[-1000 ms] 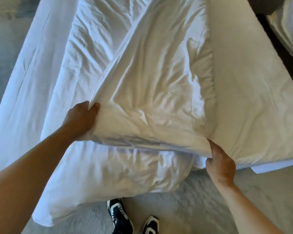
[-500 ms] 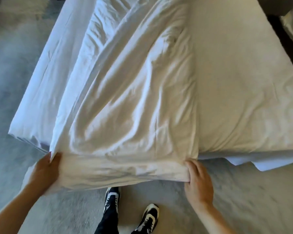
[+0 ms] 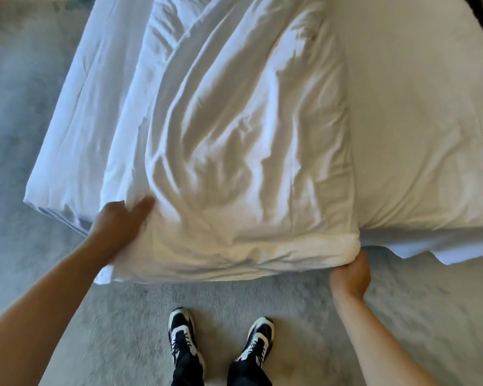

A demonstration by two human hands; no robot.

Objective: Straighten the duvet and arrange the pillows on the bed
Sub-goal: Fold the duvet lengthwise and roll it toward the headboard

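Both hands, left hand point(image 3: 117, 227) and right hand point(image 3: 351, 275), grip the duvet point(image 3: 248, 151) on the bed point(image 3: 418, 135).

The duvet point(image 3: 243, 151) is plain white, creamier where light hits the creases, bluish-white in the shaded folds on the left. The sheet point(image 3: 418, 135) is seen as off-white, no pattern. The carpet point(image 3: 117, 324) is a mottled grey. The sneakers point(image 3: 182, 334) are black with white panels, worn with black trousers point(image 3: 188, 371).

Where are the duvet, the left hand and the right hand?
duvet point(image 3: 243, 151): head view, its wrinkled middle.
left hand point(image 3: 117, 227): head view, the back of the hand.
right hand point(image 3: 352, 275): head view, the back of the hand.
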